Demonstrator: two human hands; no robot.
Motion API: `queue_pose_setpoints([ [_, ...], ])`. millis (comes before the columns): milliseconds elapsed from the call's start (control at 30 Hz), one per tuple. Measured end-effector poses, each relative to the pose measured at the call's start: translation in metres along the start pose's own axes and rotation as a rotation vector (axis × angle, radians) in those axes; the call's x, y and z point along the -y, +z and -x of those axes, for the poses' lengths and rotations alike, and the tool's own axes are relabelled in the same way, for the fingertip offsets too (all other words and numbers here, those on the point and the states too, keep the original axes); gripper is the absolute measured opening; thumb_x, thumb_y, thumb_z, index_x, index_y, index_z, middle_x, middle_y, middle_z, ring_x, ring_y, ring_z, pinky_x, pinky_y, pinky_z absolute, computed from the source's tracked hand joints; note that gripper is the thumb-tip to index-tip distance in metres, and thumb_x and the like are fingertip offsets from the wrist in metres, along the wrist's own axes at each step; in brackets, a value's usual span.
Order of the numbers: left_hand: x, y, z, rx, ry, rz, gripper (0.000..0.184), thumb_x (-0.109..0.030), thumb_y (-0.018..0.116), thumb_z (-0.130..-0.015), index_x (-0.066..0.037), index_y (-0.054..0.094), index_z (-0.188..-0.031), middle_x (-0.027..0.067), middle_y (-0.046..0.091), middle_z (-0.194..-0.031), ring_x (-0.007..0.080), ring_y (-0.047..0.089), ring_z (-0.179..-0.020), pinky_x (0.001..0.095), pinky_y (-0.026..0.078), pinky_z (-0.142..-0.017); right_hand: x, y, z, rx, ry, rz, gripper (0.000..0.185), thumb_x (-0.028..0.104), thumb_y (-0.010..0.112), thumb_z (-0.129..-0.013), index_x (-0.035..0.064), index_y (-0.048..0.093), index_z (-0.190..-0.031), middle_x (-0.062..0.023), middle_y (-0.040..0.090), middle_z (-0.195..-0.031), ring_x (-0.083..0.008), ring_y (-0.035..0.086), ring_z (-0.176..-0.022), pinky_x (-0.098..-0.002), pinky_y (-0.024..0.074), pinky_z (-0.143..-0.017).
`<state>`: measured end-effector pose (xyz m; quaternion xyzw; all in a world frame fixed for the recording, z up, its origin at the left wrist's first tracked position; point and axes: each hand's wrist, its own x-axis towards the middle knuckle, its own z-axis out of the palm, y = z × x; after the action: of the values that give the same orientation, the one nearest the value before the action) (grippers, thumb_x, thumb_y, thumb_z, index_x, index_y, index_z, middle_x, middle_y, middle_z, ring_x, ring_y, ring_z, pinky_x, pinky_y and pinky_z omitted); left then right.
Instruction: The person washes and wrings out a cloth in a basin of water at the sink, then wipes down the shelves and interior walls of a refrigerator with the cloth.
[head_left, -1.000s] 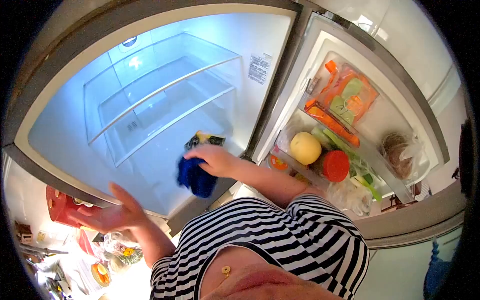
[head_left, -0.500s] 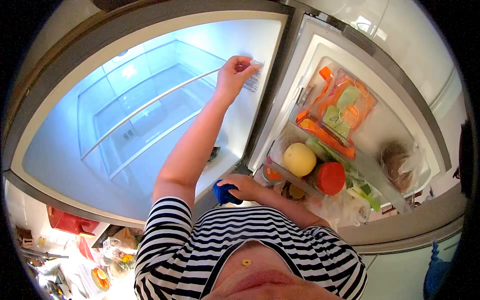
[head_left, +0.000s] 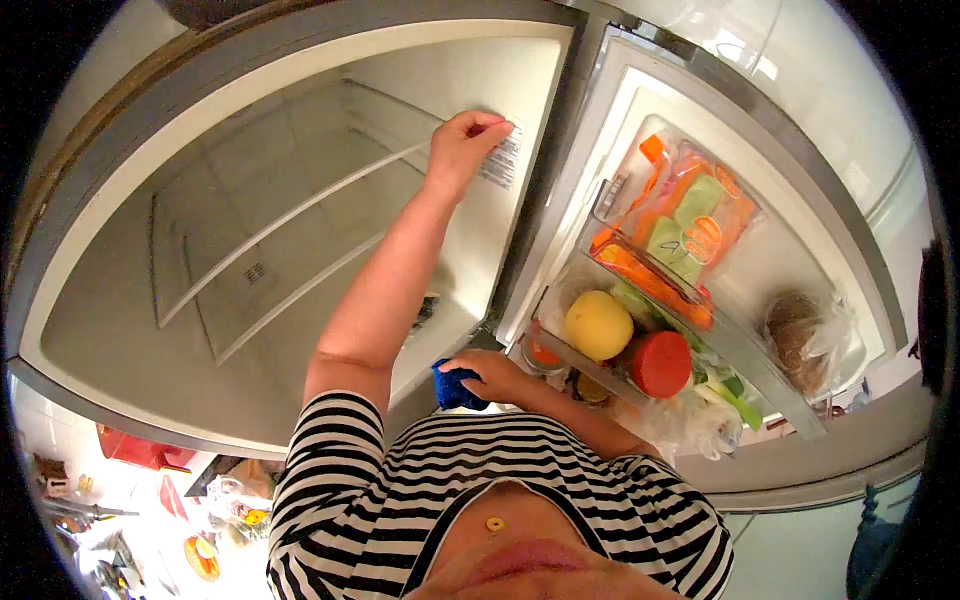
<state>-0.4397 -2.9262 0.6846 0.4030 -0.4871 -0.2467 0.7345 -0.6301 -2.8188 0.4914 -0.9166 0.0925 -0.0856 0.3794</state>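
My left hand (head_left: pixel 467 150) reaches up to the side wall of the open fridge (head_left: pixel 480 230), beside a printed label (head_left: pixel 502 158). Its fingers are bent together against the wall; what they grip, if anything, is hidden. Two glass shelves with pale front edges, an upper shelf (head_left: pixel 290 215) and a lower shelf (head_left: pixel 300 298), span the unlit, grey interior. Low in front of my body, my right hand (head_left: pixel 490 378) is closed around a crumpled blue cloth (head_left: pixel 458 386).
On the right, the open fridge door (head_left: pixel 620 140) carries bagged vegetables (head_left: pixel 690 215), a yellow round fruit (head_left: pixel 598 325), a red-lidded jar (head_left: pixel 661 363) and a brown item in plastic (head_left: pixel 795 322). At lower left, a bright counter (head_left: pixel 170 545) holds food and bags.
The fridge's inside light has gone out, turning the interior from bright blue-white to grey. My left hand has shifted slightly left; the blue cloth has moved a little right.
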Motion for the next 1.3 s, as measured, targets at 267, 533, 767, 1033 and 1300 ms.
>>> queue_pose_setpoints([
  [267, -0.002, -0.003, 0.005, 0.064, -0.012, 0.002, 0.018, -0.015, 0.070, -0.077, -0.003, 0.063, -0.090, 0.0014, 0.061, -0.081, 0.0089, 0.055, -0.074, 0.0221, 0.045, -0.069, 0.003, 0.004, -0.004, -0.033, -0.040, 0.017, 0.039, 0.008, 0.053, -0.075, 0.0131, 0.055, -0.114, -0.0148, 0.058, -0.108, -0.0327, 0.055, -0.100, -0.0401, 0.0428, -0.089],
  [533, 0.014, 0.001, 0.029, 0.012, 0.210, -0.196, 0.036, -0.004, 0.064, -0.080, -0.002, 0.053, -0.114, 0.0068, 0.059, -0.102, 0.0130, 0.056, -0.093, 0.0249, 0.047, -0.081, 0.002, 0.004, -0.005, -0.008, -0.032, 0.034, 0.039, 0.008, 0.053, -0.075, 0.0133, 0.055, -0.113, -0.0152, 0.058, -0.108, -0.0333, 0.055, -0.101, -0.0397, 0.0425, -0.089],
  [767, 0.025, 0.007, 0.031, -0.094, 0.359, -0.243, 0.034, 0.000, 0.060, -0.080, -0.005, 0.055, -0.114, 0.0064, 0.059, -0.100, 0.0137, 0.057, -0.096, 0.0258, 0.049, -0.079, -0.007, 0.010, -0.005, -0.017, -0.009, 0.064, 0.040, 0.009, 0.053, -0.074, 0.0131, 0.055, -0.114, -0.0158, 0.057, -0.108, -0.0336, 0.054, -0.102, -0.0405, 0.0416, -0.091],
  [1033, 0.024, 0.012, 0.036, -0.110, 0.358, -0.249, 0.034, 0.002, 0.057, -0.079, -0.004, 0.055, -0.112, 0.0098, 0.053, -0.106, 0.0189, 0.056, -0.099, 0.0289, 0.048, -0.085, -0.007, 0.007, -0.006, 0.000, 0.015, 0.020, 0.040, 0.009, 0.055, -0.073, 0.0138, 0.056, -0.113, -0.0154, 0.056, -0.114, -0.0345, 0.052, -0.107, -0.0421, 0.0401, -0.094],
  [1300, 0.020, 0.014, 0.041, -0.146, 0.406, -0.265, 0.033, 0.002, 0.057, -0.077, -0.004, 0.056, -0.110, 0.0114, 0.054, -0.104, 0.0210, 0.058, -0.094, 0.0298, 0.048, -0.084, -0.005, 0.009, -0.006, 0.005, 0.014, 0.010, 0.040, 0.006, 0.056, -0.073, 0.0136, 0.057, -0.112, -0.0155, 0.057, -0.111, -0.0338, 0.053, -0.104, -0.0417, 0.0409, -0.093],
])
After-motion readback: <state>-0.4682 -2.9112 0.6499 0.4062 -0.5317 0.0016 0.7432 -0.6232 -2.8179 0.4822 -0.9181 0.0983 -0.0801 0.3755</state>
